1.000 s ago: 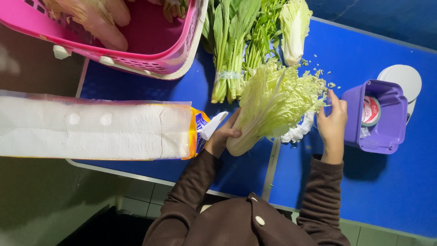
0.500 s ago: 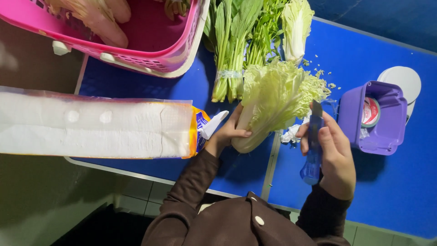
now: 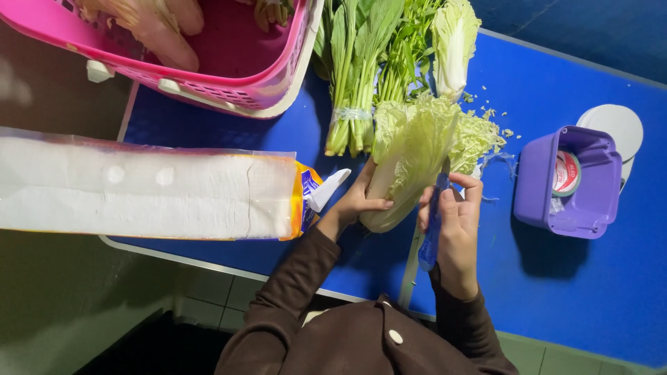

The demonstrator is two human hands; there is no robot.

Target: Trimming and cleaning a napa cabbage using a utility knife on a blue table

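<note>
the knife (image 3: 432,226) blade hides behind cabbage (image 3: 410,156) leaves; the pink basket (image 3: 229,76) runs off the top edge.

Pink basket (image 3: 229,90), purple tub (image 3: 587,208), long white plastic-wrapped pack (image 3: 139,187).

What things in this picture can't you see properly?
- Head view: the knife blade, hidden behind the cabbage and the right hand.
- The pink basket, cut off by the top edge, so its contents show only in part.
- The roll inside the purple tub, half hidden by the tub's wall.
- The left hand palm, pressed against the cabbage.
- The white pack, cut off at the left edge.
</note>
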